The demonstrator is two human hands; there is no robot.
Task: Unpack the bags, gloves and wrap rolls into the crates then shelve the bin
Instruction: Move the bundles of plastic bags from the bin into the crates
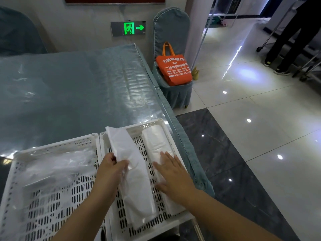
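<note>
Two white perforated crates sit side by side at the table's near edge. The right crate point(157, 123) holds two long white packs of plastic bags. My left hand point(111, 168) grips the middle pack point(133, 180), which lies tilted over the crate's left side. My right hand point(171, 173) rests flat, fingers spread, on the right-hand pack point(153, 141) that lies along the crate's right wall. The left crate point(52, 206) holds clear plastic-wrapped items point(57, 164), blurred and hard to tell apart.
The table point(69, 87) has a blue cloth under clear plastic. A covered chair point(171, 23) with an orange tote bag point(174, 70) stands past the table's right corner. Glossy tiled floor lies to the right; a person's legs point(291, 40) stand far right.
</note>
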